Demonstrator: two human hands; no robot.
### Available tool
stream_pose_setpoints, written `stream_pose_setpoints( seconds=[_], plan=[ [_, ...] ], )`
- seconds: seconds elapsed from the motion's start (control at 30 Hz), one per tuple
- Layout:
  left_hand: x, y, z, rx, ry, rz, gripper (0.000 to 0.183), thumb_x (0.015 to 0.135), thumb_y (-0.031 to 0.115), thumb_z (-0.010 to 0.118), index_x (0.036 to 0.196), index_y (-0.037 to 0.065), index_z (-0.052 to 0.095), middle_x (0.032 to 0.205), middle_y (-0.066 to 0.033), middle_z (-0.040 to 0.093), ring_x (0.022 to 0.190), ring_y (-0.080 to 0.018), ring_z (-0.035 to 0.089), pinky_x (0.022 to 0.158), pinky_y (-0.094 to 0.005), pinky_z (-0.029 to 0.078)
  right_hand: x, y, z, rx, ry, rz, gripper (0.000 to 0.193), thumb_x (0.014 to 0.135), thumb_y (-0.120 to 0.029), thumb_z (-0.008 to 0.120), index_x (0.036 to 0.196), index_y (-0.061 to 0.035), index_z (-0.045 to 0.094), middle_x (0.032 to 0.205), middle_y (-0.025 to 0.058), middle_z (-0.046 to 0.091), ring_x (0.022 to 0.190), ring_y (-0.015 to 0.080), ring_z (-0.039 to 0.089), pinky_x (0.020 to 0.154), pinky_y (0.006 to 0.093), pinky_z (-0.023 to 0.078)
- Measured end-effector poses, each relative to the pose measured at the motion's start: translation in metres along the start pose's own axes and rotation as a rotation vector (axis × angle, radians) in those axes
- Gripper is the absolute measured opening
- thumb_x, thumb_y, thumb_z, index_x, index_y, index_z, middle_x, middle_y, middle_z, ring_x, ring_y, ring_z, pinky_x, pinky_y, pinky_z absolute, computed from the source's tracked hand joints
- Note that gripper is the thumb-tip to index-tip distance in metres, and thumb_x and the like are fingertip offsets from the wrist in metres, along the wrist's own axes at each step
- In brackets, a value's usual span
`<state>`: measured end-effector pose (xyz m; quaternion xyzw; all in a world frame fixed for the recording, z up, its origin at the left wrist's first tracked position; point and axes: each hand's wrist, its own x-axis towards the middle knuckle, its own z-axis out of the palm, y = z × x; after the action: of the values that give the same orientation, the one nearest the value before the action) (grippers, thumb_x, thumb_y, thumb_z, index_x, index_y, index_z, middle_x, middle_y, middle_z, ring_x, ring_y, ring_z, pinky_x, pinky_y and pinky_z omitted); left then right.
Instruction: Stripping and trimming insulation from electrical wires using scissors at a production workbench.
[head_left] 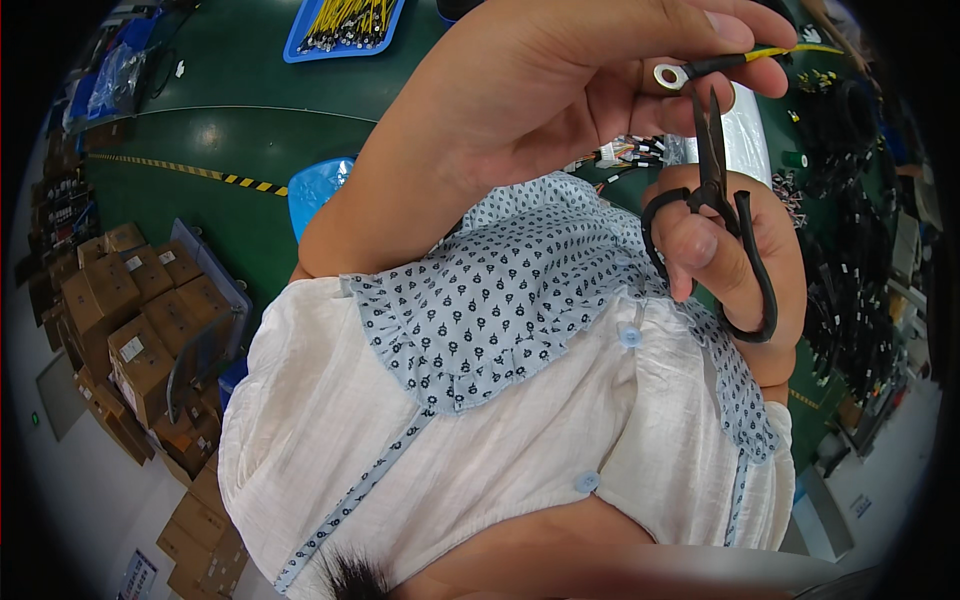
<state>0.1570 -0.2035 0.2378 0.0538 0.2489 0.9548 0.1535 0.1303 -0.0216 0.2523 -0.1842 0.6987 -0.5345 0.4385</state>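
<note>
My left hand (610, 70) pinches a short yellow cable (765, 54) between thumb and fingers. Black sleeving (712, 64) covers the cable's end, and a silvery ring terminal (670, 76) sticks out from it toward my palm. Below, my right hand (735, 250) is closed on black-handled scissors (711, 190), fingers through the loops. Their dark blades point up and are slightly apart, the tips just under the terminal and sleeving. Whether the tips touch the cable I cannot tell.
On the green table (240, 130) a blue tray (345, 58) holds many yellow cables with ring ends. A blue bag-like item (310, 185), a multi-coloured wire bundle (640, 152) and clear plastic (745, 135) lie around my arms. Black cables (850, 230) crowd the right; cardboard boxes (145, 300) stand left.
</note>
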Motion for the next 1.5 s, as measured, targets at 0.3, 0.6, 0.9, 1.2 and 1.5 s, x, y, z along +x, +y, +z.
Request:
stream_pose_setpoints(
  seconds=[0.3, 0.6, 0.9, 1.2, 1.5],
  plan=[
    [-0.001, 0.009, 0.003, -0.01, 0.067, -0.047, 0.056, 0.091, 0.024, 0.061, 0.134, -0.008, 0.041, 0.104, -0.0088, 0.06, 0.086, -0.0099, 0.053, 0.077, -0.0203, 0.044, 0.0, 0.0, 0.001, 0.031, 0.007, -0.022, 0.051, 0.077, -0.05, 0.065, 0.058, -0.0056, 0.05, 0.057, -0.0002, 0.045, 0.054, 0.0078, 0.04, 0.052, 0.0212, 0.026],
    [-0.002, 0.005, 0.0, 0.022, 0.012, -0.041, 0.055, 0.092, 0.023, 0.06, 0.134, -0.006, 0.042, 0.105, -0.0082, 0.059, 0.085, -0.0094, 0.052, 0.075, -0.0201, 0.044, 0.001, 0.003, 0.005, 0.034, 0.028, -0.077, 0.049, 0.08, -0.048, 0.063, 0.061, -0.0061, 0.047, 0.059, -0.0014, 0.044, 0.056, 0.0071, 0.039, 0.054, 0.0216, 0.025],
    [0.0, -0.004, 0.004, 0.267, 0.141, 0.103, 0.053, 0.093, 0.022, 0.059, 0.134, -0.006, 0.041, 0.106, -0.0099, 0.059, 0.083, -0.0106, 0.053, 0.071, -0.0211, 0.045, 0.001, 0.006, 0.0, -0.045, -0.001, -0.135, 0.045, 0.081, -0.044, 0.065, 0.066, -0.0046, 0.05, 0.061, -0.0019, 0.044, 0.055, 0.006, 0.039, 0.052, 0.0209, 0.027],
    [-0.002, -0.008, 0.007, 0.302, 0.134, 0.152, 0.052, 0.092, 0.021, 0.06, 0.134, -0.006, 0.043, 0.107, -0.0111, 0.06, 0.08, -0.0111, 0.054, 0.068, -0.0215, 0.045, 0.0, 0.008, 0.0, -0.043, 0.012, -0.128, 0.045, 0.08, -0.043, 0.068, 0.067, -0.0043, 0.05, 0.062, -0.0017, 0.046, 0.054, 0.0053, 0.041, 0.049, 0.0203, 0.028],
    [-0.003, -0.009, 0.009, 0.326, 0.145, 0.167, 0.051, 0.092, 0.021, 0.06, 0.133, -0.004, 0.044, 0.108, -0.0103, 0.06, 0.08, -0.0111, 0.056, 0.066, -0.0202, 0.045, -0.001, 0.008, -0.002, -0.065, 0.059, -0.134, 0.041, 0.078, -0.034, 0.074, 0.063, -0.0045, 0.051, 0.058, -0.0038, 0.044, 0.05, 0.0048, 0.039, 0.046, 0.0199, 0.026]
  ],
)
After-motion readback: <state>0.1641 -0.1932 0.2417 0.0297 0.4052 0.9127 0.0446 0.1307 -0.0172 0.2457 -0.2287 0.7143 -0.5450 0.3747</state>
